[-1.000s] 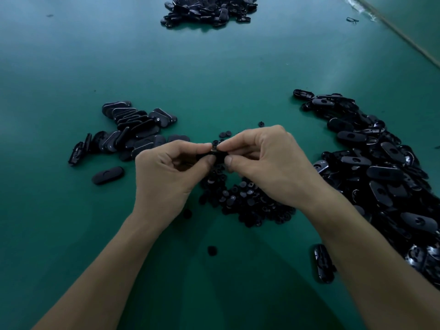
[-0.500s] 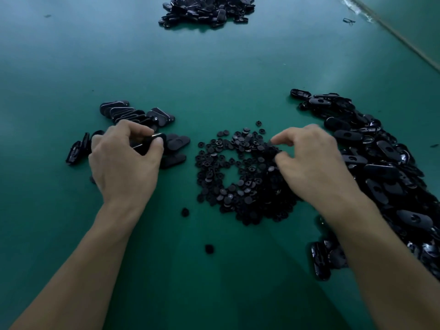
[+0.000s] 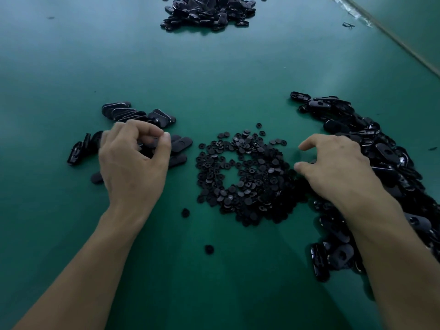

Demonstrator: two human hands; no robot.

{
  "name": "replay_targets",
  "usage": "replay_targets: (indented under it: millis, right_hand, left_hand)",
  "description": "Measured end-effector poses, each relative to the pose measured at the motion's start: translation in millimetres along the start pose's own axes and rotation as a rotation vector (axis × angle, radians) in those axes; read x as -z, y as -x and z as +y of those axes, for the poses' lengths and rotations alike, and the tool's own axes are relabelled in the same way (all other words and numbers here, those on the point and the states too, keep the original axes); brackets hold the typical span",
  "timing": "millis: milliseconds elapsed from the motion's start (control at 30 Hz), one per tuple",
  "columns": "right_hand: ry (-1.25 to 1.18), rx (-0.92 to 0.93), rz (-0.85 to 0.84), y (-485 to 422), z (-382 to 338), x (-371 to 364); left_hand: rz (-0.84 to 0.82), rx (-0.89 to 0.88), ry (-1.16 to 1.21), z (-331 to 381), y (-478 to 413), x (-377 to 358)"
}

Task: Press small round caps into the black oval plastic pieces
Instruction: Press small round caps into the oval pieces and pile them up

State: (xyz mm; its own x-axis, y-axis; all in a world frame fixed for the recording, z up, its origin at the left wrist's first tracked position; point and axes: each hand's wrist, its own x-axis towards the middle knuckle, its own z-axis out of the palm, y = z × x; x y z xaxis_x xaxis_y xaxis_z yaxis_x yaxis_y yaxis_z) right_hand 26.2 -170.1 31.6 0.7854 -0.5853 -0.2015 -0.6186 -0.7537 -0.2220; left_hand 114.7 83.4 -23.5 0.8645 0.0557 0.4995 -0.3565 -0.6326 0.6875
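table: a dull green flat tabletop (image 3: pixel 238 294) runs away from the person, with both bare forearms reaching out over it.
loose caps: two stray small round black caps lie alone on the green, the nearer one (image 3: pixel 209 249) between the forearms and the other stray cap (image 3: pixel 185 212) a little further out, just short of the main pile.
right heap: a long heap of black oval plastic pieces (image 3: pixel 390 163) stretches along the right side; the right forearm lies over its near part.
cap pile: the pile of small round black caps (image 3: pixel 245 177) sits in the middle, between the two hands, with a bare green gap at its centre.
right hand: the right hand (image 3: pixel 333 167) hovers at the right edge of the cap pile, forefinger and thumb apart and loosely bent, grasping nothing.
left hand: the left hand (image 3: pixel 133 163) hangs over a smaller group of oval pieces, fingers loosely curled, thumb tip near the forefinger, nothing seen between them, so released.
left group: the small group of black oval plastic pieces (image 3: pixel 176 145) lies partly under that hand, some stacked on edge behind it.
far heap: another heap of black pieces (image 3: pixel 209 13) lies well away at the far end.
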Motion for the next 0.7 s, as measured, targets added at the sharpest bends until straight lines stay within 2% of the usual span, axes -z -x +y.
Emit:
replay_targets:
  millis: [167,333,567,700]
  right_hand:
    - [-0.022,-0.008,0.004,0,-1,-1]
    - [-0.060,0.009,0.012,-2,-2,0]
    - [-0.220,0.032,-0.014,-8,1,11]
    - [-0.302,0.180,0.025,-2,-5,20]
  left_hand:
    - [-0.123,-0.094,0.207,9,10,-5]
    - [-0.282,-0.098,0.375,15,18,-8]
    - [-0.287,-0.100,0.384,11,17,-8]
    - [-0.283,-0.103,0.363,12,17,-7]
